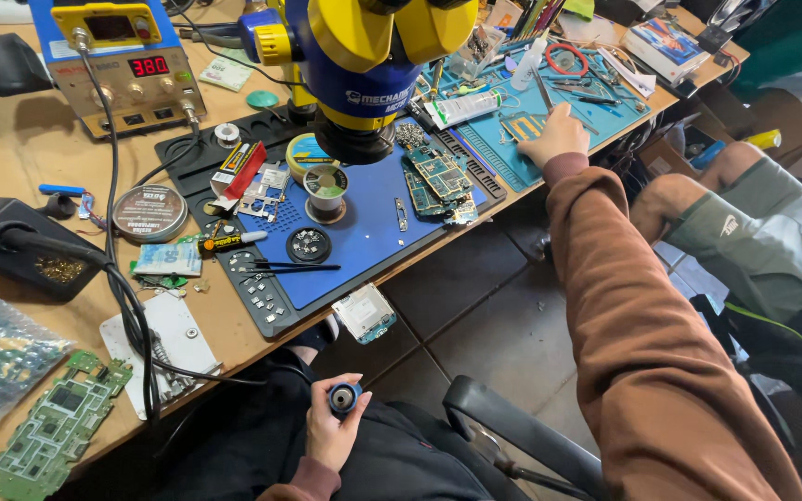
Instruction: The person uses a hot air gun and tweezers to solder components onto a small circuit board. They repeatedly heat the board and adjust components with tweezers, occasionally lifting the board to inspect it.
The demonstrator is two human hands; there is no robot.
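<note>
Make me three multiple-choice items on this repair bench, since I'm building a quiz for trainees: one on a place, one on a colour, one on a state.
1. Where is the left hand?
A. On the blue mat
B. Below the table edge, over the lap
C. On the microscope

2. What colour is the work mat under the microscope?
A. Blue
B. Red
C. White

3. What is the right hand doing?
A. Resting flat on the lap
B. Holding a circuit board in the air
C. Reaching out to a thin tool on the teal mat

Answers: 1 B, the hand sits low, closed around a small round blue-centred object. 2 A, the mat's bare middle is blue. 3 C, the sleeved arm is stretched out with its fingers at the tool.
</note>
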